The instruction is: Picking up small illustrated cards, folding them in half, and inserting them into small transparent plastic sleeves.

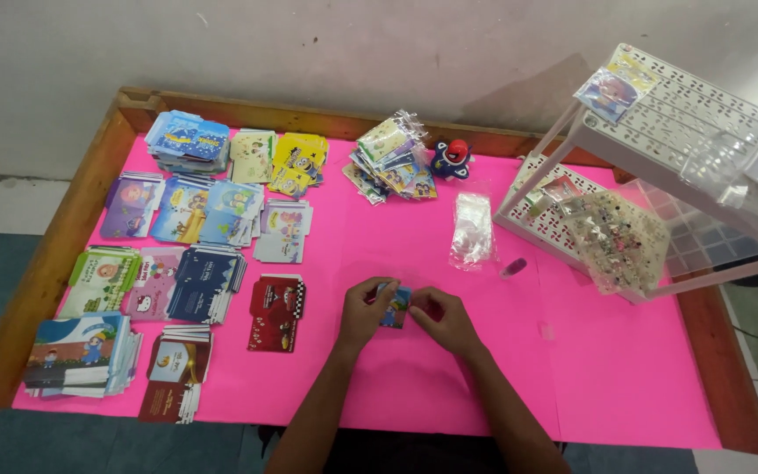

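Both hands at lower centre of frame: left hand (367, 312) and right hand (443, 318) pinch one small blue card (394, 307), fingers closed on its edges. Card sits just above the pink table (625, 369). Stacks of printed envelopes (206, 283) lie at left.

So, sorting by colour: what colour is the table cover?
Bright pink table cover, plain, best in the head view.
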